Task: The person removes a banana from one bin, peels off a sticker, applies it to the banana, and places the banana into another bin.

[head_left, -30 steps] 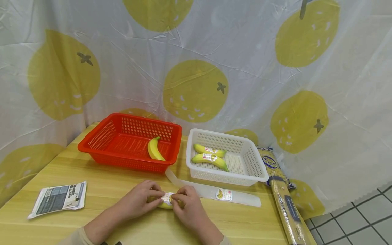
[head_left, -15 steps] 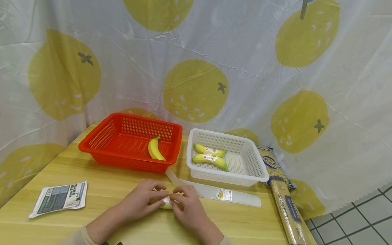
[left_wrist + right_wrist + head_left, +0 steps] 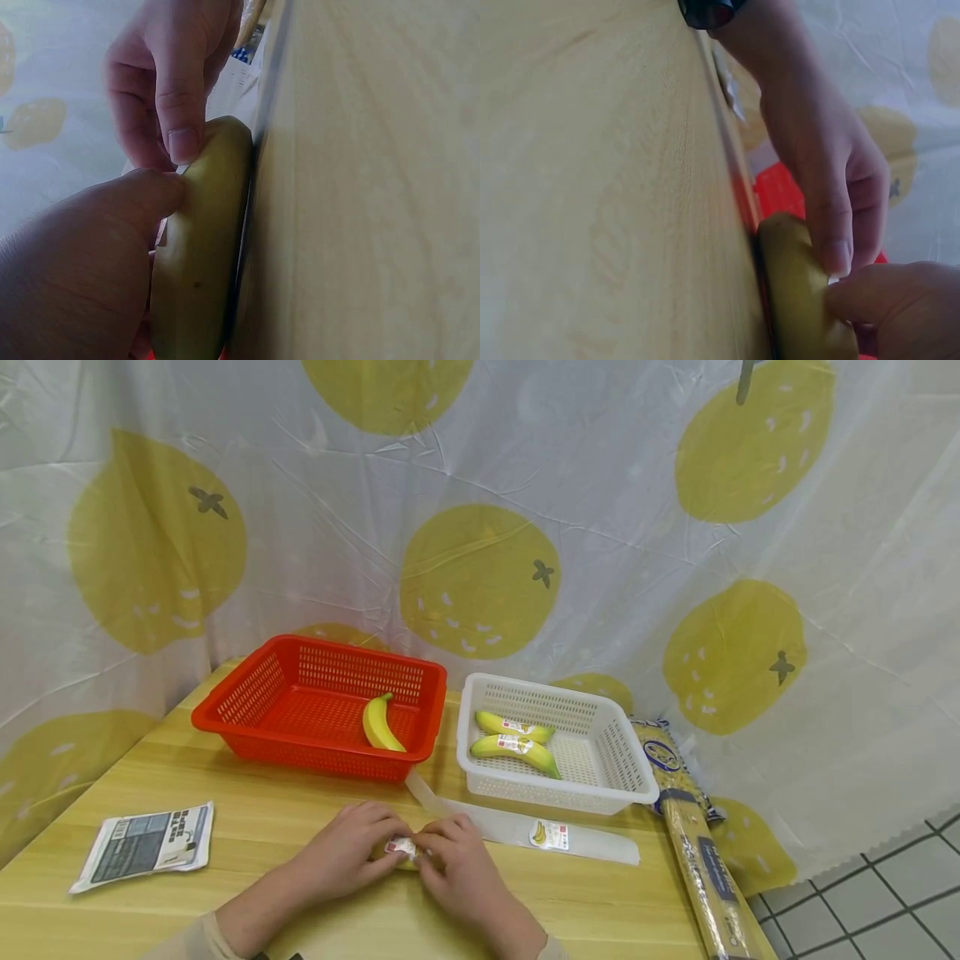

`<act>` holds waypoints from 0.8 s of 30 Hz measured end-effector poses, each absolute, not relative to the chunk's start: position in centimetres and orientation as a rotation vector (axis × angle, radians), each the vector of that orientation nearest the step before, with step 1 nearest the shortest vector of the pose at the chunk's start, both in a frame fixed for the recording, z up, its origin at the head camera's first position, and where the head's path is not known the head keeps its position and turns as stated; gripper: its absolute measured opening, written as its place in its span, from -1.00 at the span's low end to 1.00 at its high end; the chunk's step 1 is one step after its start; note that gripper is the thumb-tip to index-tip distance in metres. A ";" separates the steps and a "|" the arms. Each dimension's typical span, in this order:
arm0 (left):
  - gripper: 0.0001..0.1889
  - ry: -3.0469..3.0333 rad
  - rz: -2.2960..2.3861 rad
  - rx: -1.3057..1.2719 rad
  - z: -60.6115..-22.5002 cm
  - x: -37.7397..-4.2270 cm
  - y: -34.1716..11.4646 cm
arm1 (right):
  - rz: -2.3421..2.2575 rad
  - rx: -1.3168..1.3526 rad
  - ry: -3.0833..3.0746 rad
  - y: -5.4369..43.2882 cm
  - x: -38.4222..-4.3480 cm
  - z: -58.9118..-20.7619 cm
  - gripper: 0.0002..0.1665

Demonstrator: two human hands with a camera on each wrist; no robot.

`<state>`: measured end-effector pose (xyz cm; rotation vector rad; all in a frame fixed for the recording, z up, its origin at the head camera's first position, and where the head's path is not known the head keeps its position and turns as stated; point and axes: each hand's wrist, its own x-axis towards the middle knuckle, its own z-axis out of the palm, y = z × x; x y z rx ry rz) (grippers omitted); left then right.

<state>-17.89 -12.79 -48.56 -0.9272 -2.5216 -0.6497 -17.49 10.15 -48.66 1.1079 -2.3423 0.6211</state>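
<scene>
A yellow banana [image 3: 408, 865] lies on the table between my two hands, a white printed sticker [image 3: 400, 846] on its upper side. My left hand [image 3: 347, 853] grips its left part, thumb on the near side and fingers over the far side. My right hand [image 3: 463, 870] pinches it farther right, fingertips close to the left ones and to the sticker's edge. In the left wrist view the banana [image 3: 206, 240] rests on the wood, both thumbs against it. The right wrist view shows the banana [image 3: 795, 292] too; the fingers cover most of the sticker.
A red basket [image 3: 315, 764] holds one banana [image 3: 381, 724]. Beside it, a white basket [image 3: 555, 789] holds two stickered bananas [image 3: 513, 752]. A backing strip [image 3: 600, 845] with one banana sticker [image 3: 549, 835] lies in front. Packets [image 3: 146, 847] [image 3: 701, 868] lie at left and right.
The sticker shows farther left on the banana, nearer my left fingers. My right fingertips have shifted slightly left towards the left hand. The baskets and strip stay put.
</scene>
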 end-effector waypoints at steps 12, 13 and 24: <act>-0.72 -2.618 -0.708 -0.761 -48.6 -18.0 -13.3 | 0.611 1.045 -2.449 9.9 -17.3 -48.4 -0.73; -0.72 -2.623 -0.733 -0.766 -48.7 -18.0 -13.5 | 0.615 1.045 -2.453 9.9 -17.3 -48.4 -0.73; -0.80 -2.646 -0.998 -0.900 -48.4 -18.2 -14.7 | 0.884 0.985 -2.533 10.9 -17.4 -48.3 -0.78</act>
